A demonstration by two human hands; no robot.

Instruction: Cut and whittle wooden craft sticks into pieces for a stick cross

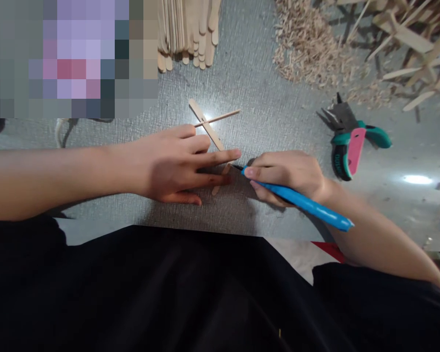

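Note:
My left hand lies palm down on the table with its fingers stretched and spread, pressing beside and over thin wooden pieces. A flat popsicle stick slants out from under its fingers. Crossing this stick near its upper end is a thin wooden stick, partly hidden by a fingertip. Another short wooden piece shows between two fingers. My right hand is closed around a blue-handled craft knife. The knife's dark tip points left and is at or close to the short piece; contact is unclear.
Stacked popsicle sticks lie at the back. A pile of wood shavings spreads to their right, with crossed wooden stick assemblies in the far right corner. Green-and-pink handled pliers rest beyond my right hand. A blurred patch covers the upper left.

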